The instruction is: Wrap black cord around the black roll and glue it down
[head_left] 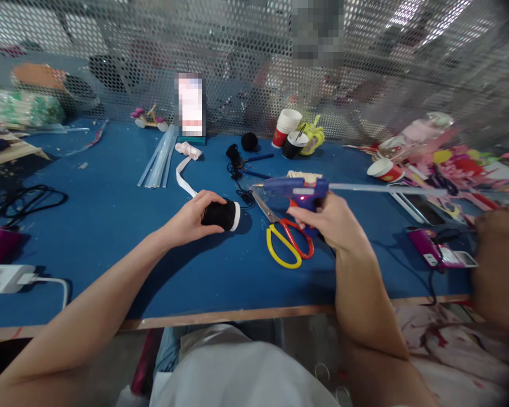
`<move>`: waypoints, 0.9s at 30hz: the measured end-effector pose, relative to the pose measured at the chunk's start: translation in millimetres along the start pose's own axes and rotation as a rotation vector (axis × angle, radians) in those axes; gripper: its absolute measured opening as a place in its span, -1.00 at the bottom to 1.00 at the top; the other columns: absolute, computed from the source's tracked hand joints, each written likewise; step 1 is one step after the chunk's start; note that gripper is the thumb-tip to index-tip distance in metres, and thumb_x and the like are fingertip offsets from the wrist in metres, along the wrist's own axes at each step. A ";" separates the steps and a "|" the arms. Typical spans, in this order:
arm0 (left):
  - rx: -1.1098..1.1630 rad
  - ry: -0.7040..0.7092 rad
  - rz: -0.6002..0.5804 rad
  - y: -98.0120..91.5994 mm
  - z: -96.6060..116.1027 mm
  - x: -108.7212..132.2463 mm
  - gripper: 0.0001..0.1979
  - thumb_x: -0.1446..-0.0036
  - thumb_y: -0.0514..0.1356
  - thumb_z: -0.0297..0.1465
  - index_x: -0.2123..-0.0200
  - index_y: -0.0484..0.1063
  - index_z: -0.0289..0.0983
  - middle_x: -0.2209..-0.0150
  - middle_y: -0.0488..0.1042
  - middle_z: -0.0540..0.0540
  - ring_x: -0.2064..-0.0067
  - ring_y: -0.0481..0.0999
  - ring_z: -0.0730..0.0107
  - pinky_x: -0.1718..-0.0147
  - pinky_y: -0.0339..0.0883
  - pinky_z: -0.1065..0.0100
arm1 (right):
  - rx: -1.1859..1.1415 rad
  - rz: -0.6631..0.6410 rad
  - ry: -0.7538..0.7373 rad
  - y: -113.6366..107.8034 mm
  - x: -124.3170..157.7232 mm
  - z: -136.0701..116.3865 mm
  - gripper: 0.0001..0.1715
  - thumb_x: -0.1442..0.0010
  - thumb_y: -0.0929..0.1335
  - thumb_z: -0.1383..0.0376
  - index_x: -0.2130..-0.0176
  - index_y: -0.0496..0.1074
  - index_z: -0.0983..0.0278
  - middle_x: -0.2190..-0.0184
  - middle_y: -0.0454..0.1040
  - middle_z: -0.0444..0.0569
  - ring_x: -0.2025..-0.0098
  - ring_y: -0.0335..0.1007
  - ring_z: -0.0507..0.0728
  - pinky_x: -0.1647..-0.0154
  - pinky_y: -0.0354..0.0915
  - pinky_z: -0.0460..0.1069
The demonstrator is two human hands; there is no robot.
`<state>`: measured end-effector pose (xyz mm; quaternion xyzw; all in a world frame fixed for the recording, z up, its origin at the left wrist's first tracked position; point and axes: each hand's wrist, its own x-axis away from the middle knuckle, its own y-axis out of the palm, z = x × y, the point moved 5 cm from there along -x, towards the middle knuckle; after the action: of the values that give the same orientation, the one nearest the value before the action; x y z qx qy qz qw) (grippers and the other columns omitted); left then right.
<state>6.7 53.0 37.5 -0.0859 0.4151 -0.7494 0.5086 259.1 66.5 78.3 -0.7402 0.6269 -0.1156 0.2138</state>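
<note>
My left hand (190, 219) is wrapped round a black-covered paper cup (220, 215), tipped on its side with its white rim toward the right. A white ribbon (182, 176) runs from behind that hand to a pale bunched end. In my right hand (328, 217) is a blue hot glue gun (299, 191), its nozzle pointing left toward the cup but apart from it. A long clear glue stick (377, 187) sticks out of its back. Below the gun lie scissors (280, 230) with one yellow and one red handle. Black yarn (246, 196) lies beyond the cup.
Loose glue sticks (158, 161) and a propped phone (190, 107) stand toward the back. Paper cups (287, 125) and a black ball (250, 142) are by the mesh screen (237, 62). Pink craft pieces (458, 169) pile up at right, near another person's arm (500, 254). A charger (8, 278) lies left.
</note>
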 end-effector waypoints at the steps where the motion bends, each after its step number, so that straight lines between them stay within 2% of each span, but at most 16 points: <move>1: -0.006 -0.002 0.002 0.0 0.0 0.1 -0.53 0.06 0.25 -0.32 0.06 0.21 -0.23 0.07 0.28 -0.16 0.02 0.31 0.20 0.07 0.25 0.18 | -0.045 0.096 -0.007 -9.2 -4.1 4.4 -0.65 0.12 0.43 0.15 0.35 0.36 0.29 0.54 0.42 -0.12 0.55 0.33 0.02 0.52 0.29 -0.06; 4: -0.024 -0.002 0.004 -0.1 0.4 0.1 -0.53 0.06 0.25 -0.31 0.07 0.22 -0.24 0.08 0.28 -0.15 0.03 0.32 0.22 0.07 0.26 0.19 | 0.008 0.349 0.014 -35.3 -16.7 22.8 -0.60 0.10 0.41 0.09 0.31 0.37 0.29 0.44 0.47 -0.03 0.48 0.38 0.07 0.48 0.30 -0.03; 8: -0.042 0.013 -0.001 -0.5 1.8 -0.1 -0.54 0.06 0.25 -0.29 0.07 0.22 -0.26 0.08 0.29 -0.16 0.03 0.31 0.20 0.08 0.26 0.17 | 0.481 0.508 0.125 -58.7 -32.7 44.3 -0.58 -0.04 0.27 0.01 0.42 0.40 0.33 0.51 0.47 0.09 0.43 0.41 0.17 0.44 0.27 0.02; 11: -0.047 0.013 -0.007 -0.6 2.3 0.0 -0.53 0.05 0.24 -0.29 0.07 0.22 -0.26 0.08 0.28 -0.16 0.03 0.31 0.20 0.06 0.25 0.16 | 0.748 0.494 0.206 -62.6 -41.6 53.2 -0.52 -0.04 0.25 -0.01 0.43 0.44 0.36 0.49 0.48 0.16 0.32 0.42 0.27 0.32 0.25 0.07; 16: -0.045 0.015 -0.004 -0.8 4.1 0.7 -0.53 0.05 0.24 -0.29 0.06 0.22 -0.25 0.09 0.29 -0.15 0.04 0.32 0.21 0.06 0.25 0.15 | 0.886 0.437 0.313 -56.5 -46.7 60.7 -0.46 -0.02 0.26 -0.03 0.30 0.48 0.38 0.34 0.50 0.22 0.23 0.40 0.31 0.26 0.23 0.11; 19: -0.039 0.028 -0.004 -0.9 5.9 1.0 -0.55 0.04 0.23 -0.31 0.06 0.23 -0.26 0.08 0.29 -0.16 0.03 0.31 0.21 0.05 0.25 0.16 | 0.942 0.444 0.330 -54.9 -46.1 62.0 -0.48 -0.05 0.26 0.02 0.27 0.48 0.40 0.28 0.46 0.25 0.20 0.38 0.31 0.23 0.23 0.13; 21: -0.035 0.043 -0.002 -1.1 7.2 1.2 -0.55 0.05 0.24 -0.31 0.07 0.24 -0.26 0.08 0.29 -0.16 0.03 0.31 0.21 0.05 0.25 0.16 | 0.957 0.515 0.291 -55.4 -43.0 57.5 -0.53 -0.04 0.28 0.08 0.25 0.47 0.41 0.24 0.42 0.25 0.17 0.35 0.30 0.20 0.23 0.14; 24: -0.033 0.082 0.016 -1.8 10.6 1.8 -0.55 0.04 0.25 -0.33 0.07 0.23 -0.27 0.07 0.28 -0.17 0.00 0.30 0.21 0.03 0.23 0.17 | 0.880 0.602 0.063 -46.9 -34.9 35.8 -0.63 -0.05 0.29 0.14 0.29 0.47 0.39 0.27 0.43 0.18 0.16 0.31 0.24 0.14 0.21 0.12; 26: -0.030 0.113 0.022 -1.5 14.7 2.5 -0.55 0.03 0.24 -0.34 0.05 0.22 -0.27 0.05 0.27 -0.19 -0.02 0.29 0.21 0.01 0.22 0.16 | 0.733 0.510 -0.139 -29.3 -28.7 14.8 -0.65 -0.11 0.25 0.14 0.33 0.47 0.36 0.34 0.44 0.11 0.22 0.32 0.17 0.15 0.20 0.06; 27: -0.027 0.130 0.017 -0.6 17.4 2.9 -0.56 0.02 0.23 -0.33 0.05 0.22 -0.26 0.04 0.26 -0.20 -0.03 0.28 0.21 0.00 0.22 0.16 | 0.636 0.396 -0.216 -16.5 -26.0 4.7 -0.63 -0.13 0.24 0.11 0.34 0.47 0.34 0.34 0.45 0.08 0.26 0.33 0.14 0.19 0.22 0.03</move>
<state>14.4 41.4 48.1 -0.0403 0.4580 -0.7435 0.4857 270.8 94.7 84.4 -0.5096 0.6642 -0.1823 0.5156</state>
